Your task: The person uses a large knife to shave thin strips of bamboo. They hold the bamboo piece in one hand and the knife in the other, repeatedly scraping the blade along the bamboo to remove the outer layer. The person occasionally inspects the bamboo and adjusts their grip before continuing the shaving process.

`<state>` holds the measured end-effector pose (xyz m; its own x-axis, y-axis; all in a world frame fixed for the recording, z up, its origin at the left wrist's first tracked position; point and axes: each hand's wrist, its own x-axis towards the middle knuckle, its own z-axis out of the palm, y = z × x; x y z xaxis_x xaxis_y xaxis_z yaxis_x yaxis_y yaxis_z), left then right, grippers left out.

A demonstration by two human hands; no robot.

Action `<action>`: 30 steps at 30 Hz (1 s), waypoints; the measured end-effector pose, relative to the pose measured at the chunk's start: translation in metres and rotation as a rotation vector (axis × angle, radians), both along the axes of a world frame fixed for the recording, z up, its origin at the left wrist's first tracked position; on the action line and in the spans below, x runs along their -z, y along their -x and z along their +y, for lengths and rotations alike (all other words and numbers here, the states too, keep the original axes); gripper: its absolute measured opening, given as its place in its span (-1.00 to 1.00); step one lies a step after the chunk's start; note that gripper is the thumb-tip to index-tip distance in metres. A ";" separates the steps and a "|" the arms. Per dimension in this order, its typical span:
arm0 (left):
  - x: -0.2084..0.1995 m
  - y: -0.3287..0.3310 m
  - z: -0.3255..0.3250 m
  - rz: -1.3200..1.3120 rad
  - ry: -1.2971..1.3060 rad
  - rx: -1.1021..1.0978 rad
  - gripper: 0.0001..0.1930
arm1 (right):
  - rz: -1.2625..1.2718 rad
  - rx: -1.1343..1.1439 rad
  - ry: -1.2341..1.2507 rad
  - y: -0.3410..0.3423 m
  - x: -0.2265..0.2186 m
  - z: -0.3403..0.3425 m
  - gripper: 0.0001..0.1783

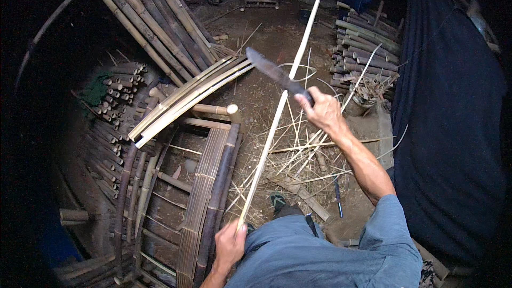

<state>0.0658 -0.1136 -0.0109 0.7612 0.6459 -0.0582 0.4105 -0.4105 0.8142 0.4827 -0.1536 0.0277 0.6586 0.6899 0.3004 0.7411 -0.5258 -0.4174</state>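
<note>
My left hand (pixel 230 244) is closed round the lower end of a long pale bamboo strip (pixel 272 133), which slants up and away to the far middle. In my right hand (pixel 324 109) is the dark handle of a machete (pixel 269 69). Its broad blade points to the far left and crosses in front of the strip, slightly blurred. Whether the edge touches the strip I cannot tell. A few split bamboo slats (pixel 186 101) lie left of the blade, on a bamboo frame.
A slatted bamboo bench (pixel 205 181) stands close on my left. Bamboo poles are stacked at the far left (pixel 154 21) and far right (pixel 368 42). Thin shavings (pixel 298 149) litter the ground, with a knife (pixel 338 197) near my foot. A dark cloth (pixel 453 128) hangs at the right.
</note>
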 end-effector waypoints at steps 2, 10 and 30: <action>0.013 0.028 -0.015 -0.090 -0.022 -0.056 -0.84 | 0.001 0.064 -0.001 -0.027 -0.013 -0.006 -0.38; 0.025 0.119 -0.048 0.061 0.033 -0.158 -0.77 | -0.018 0.092 0.030 -0.098 -0.026 -0.003 -0.39; 0.046 0.085 0.040 -0.124 -0.511 -0.719 -0.90 | 0.558 0.066 0.013 -0.212 0.102 0.044 -0.52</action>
